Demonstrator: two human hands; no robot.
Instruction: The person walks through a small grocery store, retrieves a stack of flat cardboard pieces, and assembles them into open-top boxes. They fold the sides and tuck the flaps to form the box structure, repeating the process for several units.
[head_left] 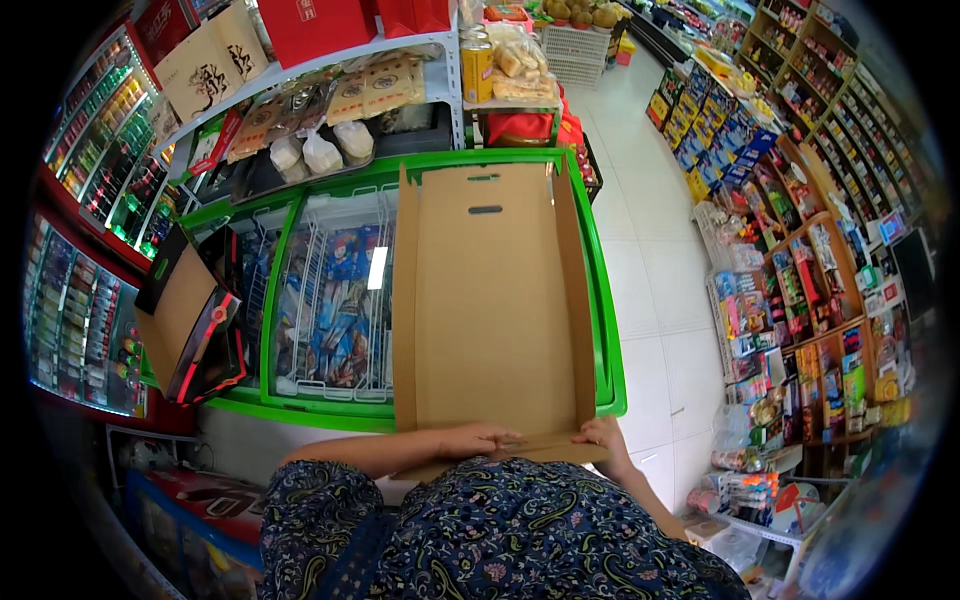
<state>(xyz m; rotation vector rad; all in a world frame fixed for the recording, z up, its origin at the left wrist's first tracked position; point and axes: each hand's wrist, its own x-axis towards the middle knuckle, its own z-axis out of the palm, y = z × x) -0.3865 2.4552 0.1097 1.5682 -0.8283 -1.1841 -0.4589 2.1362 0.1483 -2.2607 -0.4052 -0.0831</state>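
Observation:
A long brown cardboard box [490, 310] lies open on top of the chest freezer. Its side walls stand up, and the far end has slots cut in it. At the near end, close to my body, a flap [545, 449] is partly folded in. My left hand [482, 440] is closed over the left part of this flap, its fingers bent and partly hidden. With its fingers bent over the edge, my right hand [606, 441] grips the near right corner of the box. Nothing shows inside the box.
The green-rimmed chest freezer [608, 345] has packaged goods under its glass. On its left part leans an opened black and red carton [190, 320]. A shelf [410, 42] with bags stands beyond. Drink coolers [75, 300] are at left, and snack racks [800, 270] at right across a tiled aisle [655, 280].

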